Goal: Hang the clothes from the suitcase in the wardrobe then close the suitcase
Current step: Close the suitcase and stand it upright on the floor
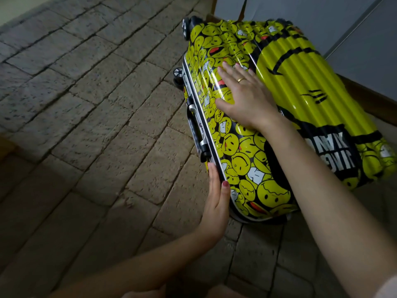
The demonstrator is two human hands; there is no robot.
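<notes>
A yellow hard-shell suitcase (pixel 300 67) covered in smiley faces lies flat on the floor with its lid down. My right hand (pixel 242 93) rests flat on the lid, fingers spread, a ring on one finger. My left hand (pixel 217 203) presses flat against the near side of the case by the metal frame, just below the black side handle (pixel 196 127). No clothes show.
Stone-tile floor (pixel 96 104) spreads to the left and front. Two wheels (pixel 178 74) stick out at the case's far end. A grey panel with a wooden edge (pixel 365 44) rises right behind the suitcase.
</notes>
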